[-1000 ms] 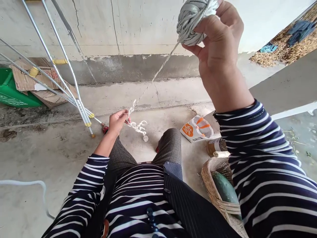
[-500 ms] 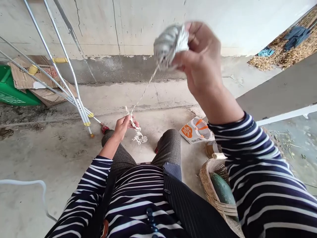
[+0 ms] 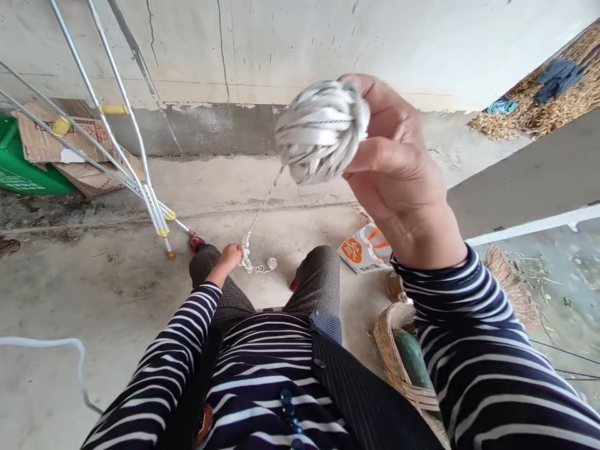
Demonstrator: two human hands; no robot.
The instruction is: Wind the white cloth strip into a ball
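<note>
Raised close to the camera, my right hand (image 3: 398,162) grips a ball of white cord (image 3: 323,131) with dark flecks, fingers behind it and thumb at its side. From the ball's lower left a stretch of cord (image 3: 262,206) runs down to my left hand (image 3: 231,257). That hand is lower and farther off, above my left knee, closed on a knotted bunch of the same cord (image 3: 246,255). Below it a loose length trails to the right and ends in a small round coil (image 3: 272,263).
Aluminium crutches (image 3: 145,194) lean at the left before flattened cardboard (image 3: 51,140) and a green bin (image 3: 23,162). A wicker basket (image 3: 387,340) holding a green gourd (image 3: 412,356) stands by my right leg, near a printed bag (image 3: 365,250). A broom head (image 3: 513,287) lies farther right.
My right hand and the ball have come lower and nearer the camera, and the ball has turned. My left hand now bunches the cord more tightly, its hanging tail shifted.
</note>
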